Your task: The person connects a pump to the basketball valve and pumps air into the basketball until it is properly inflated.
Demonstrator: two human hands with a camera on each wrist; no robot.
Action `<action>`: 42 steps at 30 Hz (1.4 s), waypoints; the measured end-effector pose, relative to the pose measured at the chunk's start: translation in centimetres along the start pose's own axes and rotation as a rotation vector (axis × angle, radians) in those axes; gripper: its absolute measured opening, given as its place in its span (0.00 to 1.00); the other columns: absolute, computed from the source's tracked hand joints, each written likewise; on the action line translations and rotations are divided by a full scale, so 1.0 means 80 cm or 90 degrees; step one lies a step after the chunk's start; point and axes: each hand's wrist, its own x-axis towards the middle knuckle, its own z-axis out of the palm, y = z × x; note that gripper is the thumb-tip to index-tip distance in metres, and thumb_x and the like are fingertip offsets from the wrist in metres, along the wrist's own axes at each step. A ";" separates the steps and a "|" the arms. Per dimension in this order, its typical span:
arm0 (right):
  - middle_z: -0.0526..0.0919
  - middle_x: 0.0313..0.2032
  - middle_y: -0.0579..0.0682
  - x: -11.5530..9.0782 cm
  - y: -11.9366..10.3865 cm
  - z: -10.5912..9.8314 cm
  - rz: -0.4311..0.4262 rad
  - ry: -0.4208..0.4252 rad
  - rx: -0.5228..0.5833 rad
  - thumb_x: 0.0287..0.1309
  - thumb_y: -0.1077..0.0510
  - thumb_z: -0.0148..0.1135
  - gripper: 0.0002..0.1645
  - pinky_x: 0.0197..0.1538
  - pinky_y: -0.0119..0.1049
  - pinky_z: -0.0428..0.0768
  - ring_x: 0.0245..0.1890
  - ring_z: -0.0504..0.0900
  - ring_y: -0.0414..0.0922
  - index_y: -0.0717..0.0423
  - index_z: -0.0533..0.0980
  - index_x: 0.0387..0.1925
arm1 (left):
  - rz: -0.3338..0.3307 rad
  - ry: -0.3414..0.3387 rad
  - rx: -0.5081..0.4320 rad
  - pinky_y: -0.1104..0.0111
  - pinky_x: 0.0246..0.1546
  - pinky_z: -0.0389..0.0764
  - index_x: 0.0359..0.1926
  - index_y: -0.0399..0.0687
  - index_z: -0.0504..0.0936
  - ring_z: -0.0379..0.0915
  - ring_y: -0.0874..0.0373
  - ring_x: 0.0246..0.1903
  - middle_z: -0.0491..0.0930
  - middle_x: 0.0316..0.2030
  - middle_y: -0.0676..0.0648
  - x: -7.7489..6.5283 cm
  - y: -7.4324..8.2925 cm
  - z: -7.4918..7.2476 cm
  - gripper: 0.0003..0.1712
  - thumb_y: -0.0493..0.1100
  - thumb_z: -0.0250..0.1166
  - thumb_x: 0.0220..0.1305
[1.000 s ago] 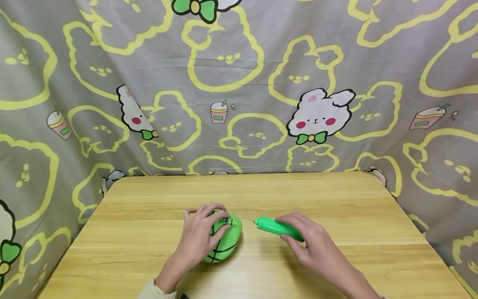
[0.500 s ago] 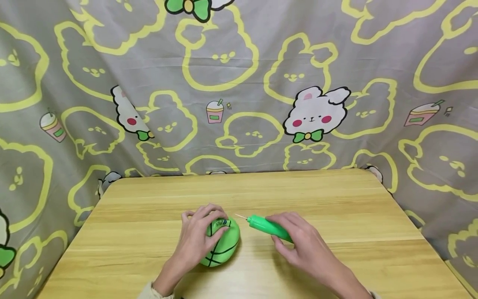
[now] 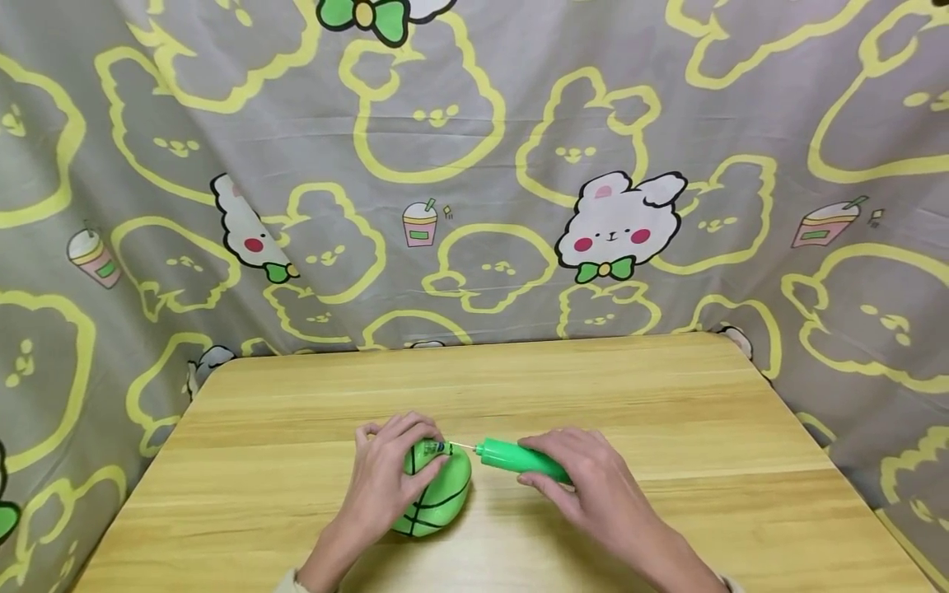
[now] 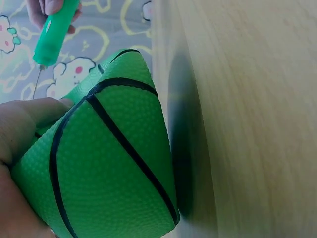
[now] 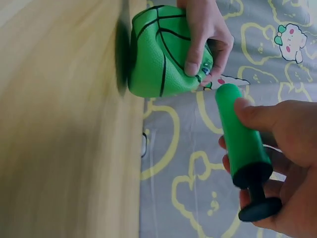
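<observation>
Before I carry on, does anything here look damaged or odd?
Yes: the green ball, held by the left hand's fingers, is misshapen. The wrist views show its sides dented and folded rather than round, so it looks short of air. No tear shows. Nothing looks wrong with the green pump in the right hand's fingers.

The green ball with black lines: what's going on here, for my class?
A person's left hand grips a dented green textured ball with black lines at a wood-grain table. Their right hand holds a green cylindrical pump with a black handle, its thin metal needle aimed at the ball's small printed patch. I can't tell whether the needle touches the ball.
</observation>
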 end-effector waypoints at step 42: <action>0.81 0.41 0.54 0.014 -0.029 -0.005 -0.222 0.110 -0.303 0.82 0.63 0.30 0.32 0.45 0.57 0.73 0.40 0.79 0.53 0.56 0.85 0.44 | 0.056 0.004 0.058 0.62 0.38 0.54 0.36 0.59 0.87 0.77 0.68 0.32 0.83 0.34 0.62 -0.002 0.019 0.009 0.17 0.46 0.84 0.45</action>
